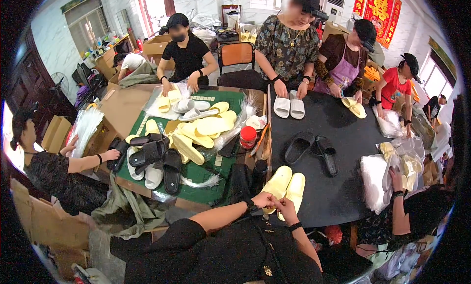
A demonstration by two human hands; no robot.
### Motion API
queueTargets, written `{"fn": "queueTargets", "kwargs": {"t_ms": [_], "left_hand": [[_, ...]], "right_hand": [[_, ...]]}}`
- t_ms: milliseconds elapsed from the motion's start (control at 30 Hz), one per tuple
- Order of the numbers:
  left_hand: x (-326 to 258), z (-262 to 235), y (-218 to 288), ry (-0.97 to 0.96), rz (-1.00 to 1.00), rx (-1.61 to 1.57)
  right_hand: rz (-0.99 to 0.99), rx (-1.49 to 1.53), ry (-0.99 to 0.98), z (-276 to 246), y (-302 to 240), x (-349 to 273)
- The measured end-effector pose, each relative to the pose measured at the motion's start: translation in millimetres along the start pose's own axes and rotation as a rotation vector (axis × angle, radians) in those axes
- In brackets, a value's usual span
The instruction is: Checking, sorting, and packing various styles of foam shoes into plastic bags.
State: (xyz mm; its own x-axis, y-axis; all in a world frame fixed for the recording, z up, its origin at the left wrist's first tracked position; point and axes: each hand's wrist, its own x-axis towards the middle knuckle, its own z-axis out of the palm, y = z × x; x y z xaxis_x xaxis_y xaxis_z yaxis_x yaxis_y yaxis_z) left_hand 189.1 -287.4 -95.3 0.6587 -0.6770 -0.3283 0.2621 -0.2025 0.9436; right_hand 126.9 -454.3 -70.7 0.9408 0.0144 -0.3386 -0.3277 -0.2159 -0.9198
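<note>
A pair of pale yellow slippers lies side by side at the near edge of the black tabletop, a left slipper [278,180] and a right slipper [296,187]. Over their near ends, my left hand [264,200] and my right hand [286,210] meet with fingertips pinched together. Whatever is between those fingers is too small or hidden to make out. Beyond the yellow pair, a black slipper [299,147] and another black slipper [327,155] rest apart on the black tabletop [343,186].
To the left, a green mat [206,183] carries a heap of yellow slippers [196,133], with black and grey ones. A red-lidded jar [248,136] stands between the tables. Co-workers surround them; one across holds white slippers [289,107]. Clear plastic bags [375,181] lie at right.
</note>
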Motion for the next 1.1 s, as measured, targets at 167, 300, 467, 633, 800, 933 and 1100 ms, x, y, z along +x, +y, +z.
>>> {"fn": "queueTargets", "kwargs": {"t_ms": [167, 300, 467, 633, 800, 933, 1100], "left_hand": [[-4.1, -0.3, 7.2, 0.018, -0.038, 0.01], [-1.1, 0.1, 4.0, 0.006, -0.025, 0.005], [1.1, -0.5, 1.9, -0.002, -0.001, 0.043], [2.1, -0.9, 2.1, 0.007, 0.004, 0.08], [2.5, -0.3, -1.3, -0.009, 0.008, 0.016], [-1.3, -0.7, 8.2, -0.005, 0.0, 0.053], [3.6, -7.2, -0.7, -0.028, 0.0, -0.042]], "right_hand": [[0.007, 0.04, 0.02, -2.6, -3.6, -1.8], [-0.041, -0.01, 0.014, -4.0, 1.5, 0.8], [-0.023, -0.034, 0.014, -3.6, -8.1, -1.2], [-0.019, 0.011, 0.028, -5.6, -7.0, -1.2], [-0.044, -0.023, 0.018, -4.4, -3.4, 3.0], [-0.014, 0.01, 0.017, -5.8, -6.4, -0.3], [0.004, 0.13, 0.013, -10.3, -14.1, -6.6]]}}
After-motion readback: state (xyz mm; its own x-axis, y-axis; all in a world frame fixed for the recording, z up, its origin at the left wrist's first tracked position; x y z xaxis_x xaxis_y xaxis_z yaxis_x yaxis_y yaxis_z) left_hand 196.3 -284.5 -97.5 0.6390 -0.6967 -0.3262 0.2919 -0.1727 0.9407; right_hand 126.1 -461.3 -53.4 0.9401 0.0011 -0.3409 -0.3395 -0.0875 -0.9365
